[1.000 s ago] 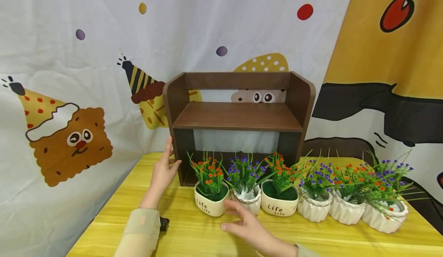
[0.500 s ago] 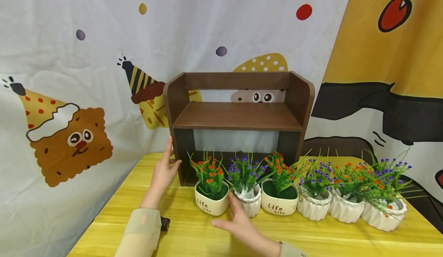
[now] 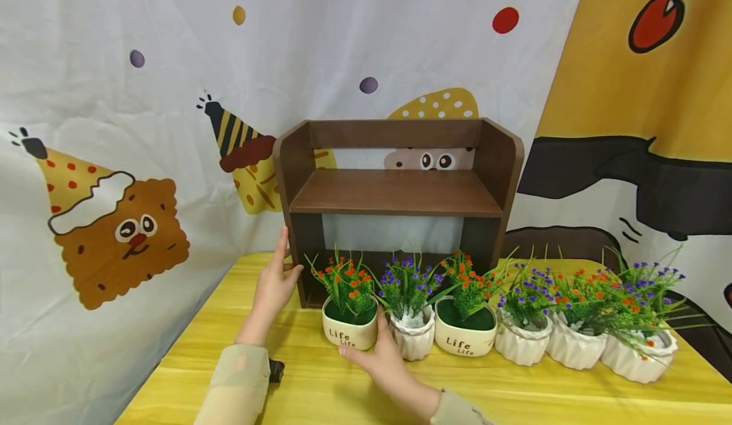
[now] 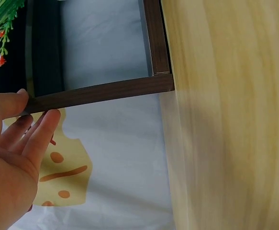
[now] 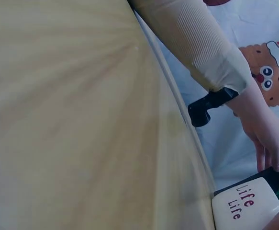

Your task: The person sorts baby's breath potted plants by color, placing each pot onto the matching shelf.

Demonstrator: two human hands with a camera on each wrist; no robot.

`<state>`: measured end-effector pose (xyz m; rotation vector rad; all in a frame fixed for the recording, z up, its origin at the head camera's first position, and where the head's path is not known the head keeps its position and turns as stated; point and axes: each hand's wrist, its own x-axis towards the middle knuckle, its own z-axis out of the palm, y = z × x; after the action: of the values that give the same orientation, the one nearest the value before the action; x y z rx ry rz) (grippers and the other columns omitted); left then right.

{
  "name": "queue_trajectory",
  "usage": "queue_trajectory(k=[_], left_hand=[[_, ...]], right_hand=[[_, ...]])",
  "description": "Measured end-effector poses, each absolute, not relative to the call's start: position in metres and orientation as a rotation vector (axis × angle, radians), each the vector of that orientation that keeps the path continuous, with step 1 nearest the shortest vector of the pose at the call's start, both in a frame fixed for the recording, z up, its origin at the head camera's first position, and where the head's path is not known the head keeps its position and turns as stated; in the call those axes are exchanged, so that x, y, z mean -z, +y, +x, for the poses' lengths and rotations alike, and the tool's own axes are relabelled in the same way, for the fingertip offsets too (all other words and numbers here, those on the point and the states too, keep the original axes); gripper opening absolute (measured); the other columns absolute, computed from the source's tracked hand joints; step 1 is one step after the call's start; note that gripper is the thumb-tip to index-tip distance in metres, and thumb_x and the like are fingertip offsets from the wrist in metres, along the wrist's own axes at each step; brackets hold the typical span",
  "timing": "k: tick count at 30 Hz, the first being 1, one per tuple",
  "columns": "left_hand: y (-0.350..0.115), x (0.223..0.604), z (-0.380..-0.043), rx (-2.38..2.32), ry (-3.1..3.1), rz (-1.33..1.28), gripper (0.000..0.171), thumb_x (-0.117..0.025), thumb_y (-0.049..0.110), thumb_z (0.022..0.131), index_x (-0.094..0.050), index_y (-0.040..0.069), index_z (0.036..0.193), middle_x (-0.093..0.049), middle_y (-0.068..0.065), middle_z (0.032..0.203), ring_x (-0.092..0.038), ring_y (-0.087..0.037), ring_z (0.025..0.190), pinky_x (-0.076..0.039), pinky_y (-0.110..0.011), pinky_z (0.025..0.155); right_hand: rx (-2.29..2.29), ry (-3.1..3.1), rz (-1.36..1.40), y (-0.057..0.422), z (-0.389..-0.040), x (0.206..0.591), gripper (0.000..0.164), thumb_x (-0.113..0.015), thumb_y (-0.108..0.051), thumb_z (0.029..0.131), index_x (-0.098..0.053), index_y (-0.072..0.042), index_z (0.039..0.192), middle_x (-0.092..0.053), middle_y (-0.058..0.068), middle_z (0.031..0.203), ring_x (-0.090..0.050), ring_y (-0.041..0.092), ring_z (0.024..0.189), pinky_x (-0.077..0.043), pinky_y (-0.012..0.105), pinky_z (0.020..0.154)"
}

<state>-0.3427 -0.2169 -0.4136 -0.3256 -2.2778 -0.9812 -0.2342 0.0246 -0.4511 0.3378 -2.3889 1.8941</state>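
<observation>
A dark brown two-tier wooden shelf (image 3: pixel 394 191) stands on the table. My left hand (image 3: pixel 274 288) pinches the front edge of its left side panel, thumb inside and fingers outside in the left wrist view. Before the shelf, my right hand (image 3: pixel 387 364) grips the leftmost flowerpot (image 3: pixel 350 333), a cream one lettered "Life Life" with orange flowers. The thumb lies across its front and the fingers reach along its right side. Just right of that hand is a white ribbed pot (image 3: pixel 415 339) with purple flowers. The right wrist view shows only a sliver of the right hand.
Another cream "Life" pot (image 3: pixel 464 336) and several white ribbed pots, such as the rightmost pot (image 3: pixel 639 361), continue the row rightward on the yellow wood-grain table (image 3: pixel 320 387). A printed cartoon curtain (image 3: pixel 171 44) hangs behind.
My right hand has moved left from before the purple-flowered pot and taken hold of the leftmost pot, which has shifted slightly. The left hand keeps its place on the shelf.
</observation>
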Motion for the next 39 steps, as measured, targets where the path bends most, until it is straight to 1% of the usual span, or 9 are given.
queue_trajectory(k=[4, 7, 11, 15, 20, 24, 31, 36, 39], left_hand=[[-0.216, 0.413, -0.343, 0.973, -2.286, -0.322, 0.095, -0.068, 0.0, 0.089, -0.011, 0.032, 0.157, -0.056, -0.029, 0.128, -0.067, -0.04, 0.092, -0.057, -0.05, 0.076], [-0.216, 0.412, -0.344, 0.964, -2.293, -0.323, 0.096, -0.068, 0.0, 0.089, -0.009, 0.034, 0.157, -0.056, -0.029, 0.129, -0.067, -0.04, 0.092, -0.057, -0.051, 0.075], [-0.216, 0.411, -0.344, 0.958, -2.293, -0.325, 0.096, -0.068, 0.0, 0.089, -0.009, 0.034, 0.157, -0.056, -0.029, 0.128, -0.067, -0.04, 0.092, -0.057, -0.051, 0.075], [-0.216, 0.411, -0.344, 0.96, -2.291, -0.326, 0.096, -0.067, -0.001, 0.089, -0.01, 0.032, 0.157, -0.056, -0.03, 0.127, -0.067, -0.04, 0.091, -0.057, -0.051, 0.075], [-0.216, 0.414, -0.342, 0.989, -2.291, -0.321, 0.096, -0.067, -0.002, 0.088, -0.01, 0.032, 0.157, -0.056, -0.03, 0.127, -0.067, -0.04, 0.092, -0.057, -0.051, 0.075], [-0.216, 0.416, -0.342, 1.011, -2.289, -0.307, 0.096, -0.067, -0.003, 0.088, -0.01, 0.033, 0.157, -0.056, -0.029, 0.127, -0.067, -0.04, 0.092, -0.057, -0.05, 0.075], [-0.216, 0.419, -0.34, 1.01, -2.286, -0.299, 0.097, -0.067, -0.004, 0.087, -0.011, 0.033, 0.157, -0.055, -0.03, 0.128, -0.067, -0.04, 0.093, -0.058, -0.049, 0.075], [-0.216, 0.419, -0.341, 1.022, -2.291, -0.299, 0.099, -0.066, -0.006, 0.086, -0.009, 0.034, 0.157, -0.051, -0.029, 0.134, -0.066, -0.041, 0.094, -0.058, -0.047, 0.076], [-0.216, 0.418, -0.342, 1.005, -2.292, -0.3, 0.101, -0.065, -0.008, 0.085, -0.009, 0.034, 0.157, -0.051, -0.029, 0.134, -0.065, -0.041, 0.095, -0.058, -0.046, 0.075]], right_hand=[[-1.909, -2.376, 0.279, 0.018, -0.245, 0.452, 0.113, -0.086, -0.022, 0.07, -0.013, 0.004, 0.152, -0.032, 0.033, 0.146, -0.03, 0.05, 0.132, -0.022, 0.061, 0.111], [-1.931, -2.368, 0.251, 0.015, -0.254, 0.452, 0.112, -0.085, -0.022, 0.071, -0.013, 0.005, 0.152, -0.035, 0.033, 0.144, -0.034, 0.048, 0.131, -0.026, 0.059, 0.11], [-1.883, -2.396, 0.187, 0.011, -0.264, 0.454, 0.114, -0.088, -0.023, 0.069, -0.013, 0.006, 0.151, -0.032, 0.037, 0.144, -0.033, 0.05, 0.132, -0.026, 0.059, 0.11], [-1.858, -2.393, 0.169, 0.009, -0.274, 0.458, 0.118, -0.09, -0.019, 0.065, -0.012, 0.006, 0.151, -0.03, 0.039, 0.144, -0.032, 0.051, 0.132, -0.026, 0.058, 0.111], [-1.879, -2.344, 0.235, 0.007, -0.282, 0.466, 0.119, -0.091, -0.012, 0.061, -0.014, 0.007, 0.149, -0.039, 0.036, 0.139, -0.039, 0.049, 0.128, -0.027, 0.058, 0.11], [-1.844, -2.349, 0.289, 0.007, -0.285, 0.471, 0.119, -0.092, -0.013, 0.058, -0.018, 0.005, 0.149, -0.043, 0.033, 0.137, -0.042, 0.048, 0.126, -0.029, 0.059, 0.109], [-1.793, -2.413, 0.41, 0.011, -0.288, 0.476, 0.099, -0.093, -0.014, 0.058, -0.036, 0.001, 0.137, -0.056, 0.02, 0.126, -0.052, 0.04, 0.117, -0.037, 0.056, 0.104], [-1.788, -2.446, 0.442, 0.012, -0.289, 0.476, 0.098, -0.094, -0.017, 0.057, -0.038, 0.0, 0.135, -0.058, 0.017, 0.124, -0.054, 0.038, 0.115, -0.039, 0.054, 0.103], [-1.765, -2.46, 0.445, 0.012, -0.29, 0.476, 0.098, -0.095, -0.02, 0.056, -0.04, 0.0, 0.135, -0.059, 0.017, 0.123, -0.055, 0.037, 0.115, -0.04, 0.054, 0.102]])
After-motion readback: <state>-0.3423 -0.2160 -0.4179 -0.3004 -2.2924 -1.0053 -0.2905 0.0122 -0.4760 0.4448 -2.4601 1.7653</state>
